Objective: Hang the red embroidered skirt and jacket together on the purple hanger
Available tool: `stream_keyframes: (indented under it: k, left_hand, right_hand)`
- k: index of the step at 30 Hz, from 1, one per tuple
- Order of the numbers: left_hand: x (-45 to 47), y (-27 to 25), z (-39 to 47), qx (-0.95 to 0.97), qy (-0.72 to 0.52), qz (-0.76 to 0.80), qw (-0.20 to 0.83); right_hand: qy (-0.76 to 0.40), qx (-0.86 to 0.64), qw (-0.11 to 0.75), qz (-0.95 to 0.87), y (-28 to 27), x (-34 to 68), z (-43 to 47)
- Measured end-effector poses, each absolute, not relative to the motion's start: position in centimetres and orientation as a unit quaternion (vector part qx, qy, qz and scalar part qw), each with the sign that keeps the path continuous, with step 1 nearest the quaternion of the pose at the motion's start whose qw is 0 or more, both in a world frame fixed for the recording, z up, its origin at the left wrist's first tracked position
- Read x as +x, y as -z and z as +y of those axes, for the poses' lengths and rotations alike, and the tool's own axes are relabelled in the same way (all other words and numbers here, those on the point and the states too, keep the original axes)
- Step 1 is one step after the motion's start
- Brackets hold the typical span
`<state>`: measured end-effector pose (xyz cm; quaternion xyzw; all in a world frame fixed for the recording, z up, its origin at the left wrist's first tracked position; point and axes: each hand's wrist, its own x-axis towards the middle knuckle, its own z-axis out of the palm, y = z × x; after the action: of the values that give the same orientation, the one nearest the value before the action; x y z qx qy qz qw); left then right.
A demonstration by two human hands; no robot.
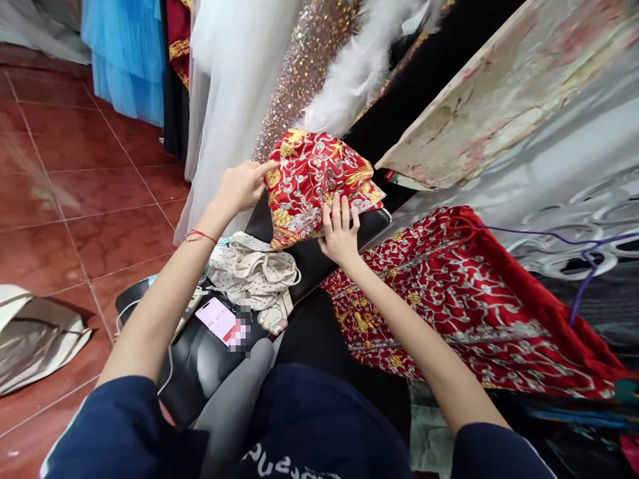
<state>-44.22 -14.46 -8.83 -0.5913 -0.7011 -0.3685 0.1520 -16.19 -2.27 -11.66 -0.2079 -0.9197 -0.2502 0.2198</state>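
A folded piece of red cloth with gold and silver embroidery [319,174] lies on a black padded seat [312,263] in front of me. My left hand [244,186] is at its left edge, thumb and forefinger closed on the fabric. Across the lower edge of the same cloth rests my right hand [342,233], its fingers stretched out and somewhat spread. The right palm's underside is hidden.
Beside my left arm are a dotted cream cloth bag [254,269] and a lit phone [219,321]. A red embroidered garment [439,293] hangs at right with a purple cord [589,256]. White tulle [224,93] and a sequined dress [304,66] hang ahead.
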Motion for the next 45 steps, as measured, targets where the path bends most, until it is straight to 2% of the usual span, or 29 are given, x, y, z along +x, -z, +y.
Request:
stream_keyframes:
  k: [4,8,14,19,23,27,31,35,39,45]
  left_hand:
    - [-41.7,6.7,-14.2,-0.541,0.425,-0.699,0.194]
    - [-36.0,3.7,-12.3,-0.568,0.464,-0.642,0.225]
    - [-23.3,1.5,-6.7,-0.69,0.45,-0.533,0.193]
    - [-13.1,2.7,-0.4,-0.746,0.42,-0.501,0.124]
    - [-8.2,2.1,5.3,-0.747,0.444,-0.487,0.083]
    - [-6.7,-0.4,11.0,-0.738,0.491,-0.454,0.091]
    - [-6.3,-2.3,14.2,-0.781,0.436,-0.434,0.108]
    - [-6.5,-2.2,14.1,-0.799,0.381,-0.45,0.118]
    - [-6.7,-1.4,10.8,-0.757,0.4,-0.491,0.158]
    - [-4.6,0.0,2.3,-0.704,0.402,-0.547,0.209]
  right_hand:
    - [0.218,-0.221,0.215,-0.926,11.8,-17.0,-3.4]
    - [0.197,-0.185,0.217,-0.938,10.6,-16.2,-5.3]
    - [0.159,-0.12,0.25,-0.947,11.7,-9.2,-4.3]
    - [0.137,-0.224,0.378,-0.888,13.8,0.0,0.8]
    - [0.077,-0.329,0.469,-0.816,13.3,6.6,3.5]
    - [-0.026,-0.344,0.509,-0.789,11.7,10.8,4.1]
    - [-0.088,-0.348,0.498,-0.79,10.9,12.6,4.4]
    - [-0.123,-0.408,0.496,-0.757,10.8,12.9,5.1]
    - [-0.186,-0.473,0.572,-0.644,10.3,11.0,5.0]
    - [-0.38,-0.362,0.615,-0.589,9.8,8.7,2.1]
